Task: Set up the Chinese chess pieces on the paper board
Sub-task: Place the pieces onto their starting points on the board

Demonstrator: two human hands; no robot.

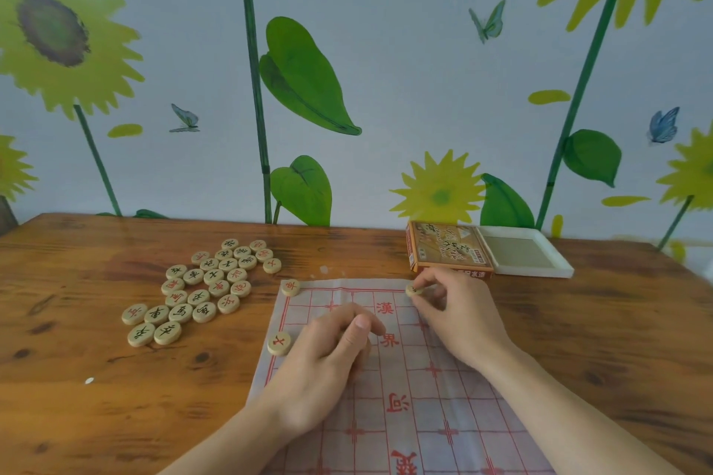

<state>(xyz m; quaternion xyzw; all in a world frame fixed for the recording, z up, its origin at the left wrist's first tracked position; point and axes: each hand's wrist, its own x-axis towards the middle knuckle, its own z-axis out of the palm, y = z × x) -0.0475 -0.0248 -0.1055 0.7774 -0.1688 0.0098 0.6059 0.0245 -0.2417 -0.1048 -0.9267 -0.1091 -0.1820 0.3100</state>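
A paper board [409, 389] with red grid lines lies on the wooden table in front of me. A red-lettered wooden piece [291, 287] sits on its far left corner, and another red piece [279, 342] sits on the left edge further toward me. My right hand [455, 312] pinches a round wooden piece [414, 290] at the board's far right corner. My left hand [328, 362] rests on the board with fingers curled, nothing visible in it. A loose cluster of several wooden pieces [204, 289], red and black lettered, lies left of the board.
An orange chess box [447, 249] and its white tray lid [528, 254] stand on the table behind the board at the right. A wall with sunflower decals rises right behind the table's far edge [231, 222].
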